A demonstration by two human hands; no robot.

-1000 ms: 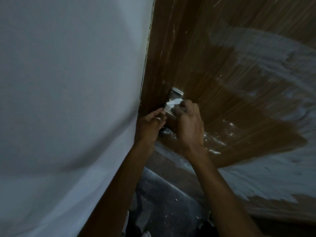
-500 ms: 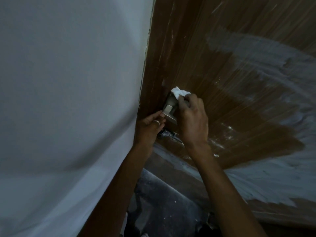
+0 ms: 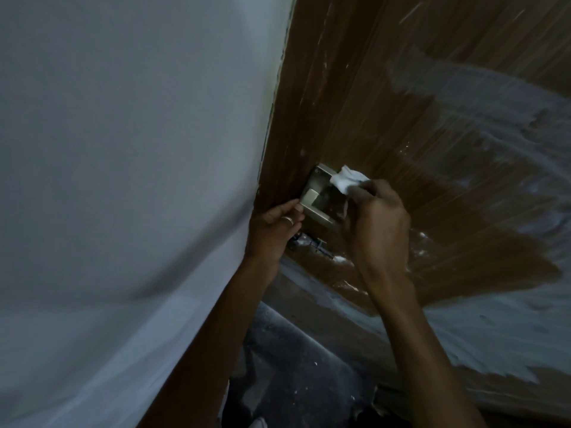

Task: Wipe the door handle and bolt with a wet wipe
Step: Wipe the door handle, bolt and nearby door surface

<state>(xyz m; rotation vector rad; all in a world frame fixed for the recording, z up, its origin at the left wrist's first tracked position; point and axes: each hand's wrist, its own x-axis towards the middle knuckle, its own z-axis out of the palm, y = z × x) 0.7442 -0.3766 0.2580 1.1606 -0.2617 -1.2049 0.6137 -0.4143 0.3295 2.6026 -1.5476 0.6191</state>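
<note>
Your right hand [image 3: 375,223] pinches the crumpled wet wipe [image 3: 347,180] against the top of the metal door handle [image 3: 318,197], near the left edge of the brown door [image 3: 401,103]. Your left hand [image 3: 273,230], wearing a ring, grips the handle's lower end, just above the bolt [image 3: 312,244].

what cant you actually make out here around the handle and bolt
- Bolt: head view, dark and small below the door handle, partly behind the left hand; its position cannot be told.
- Right end of the handle: covered by the wet wipe and right hand.
- How clean the metal is: too dim.
- Floor: dark and blurred, items at the bottom edge cut off.
</note>
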